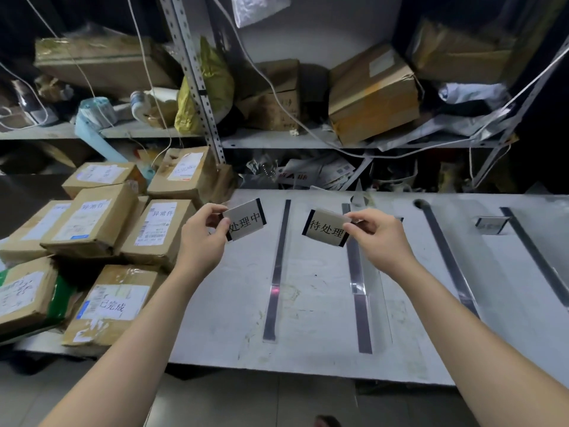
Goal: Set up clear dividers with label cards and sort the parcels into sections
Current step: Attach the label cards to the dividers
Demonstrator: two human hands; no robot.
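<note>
Head view: four clear dividers already sit in parallel rows across the surface, running from near edge to far. At the left edge the parcels are heaped, unsorted. Above the middle, the left hand pinches one label card and the right hand pinches a second card; neither is placed. Toward the far right, a third card stands beside the last divider.
</note>
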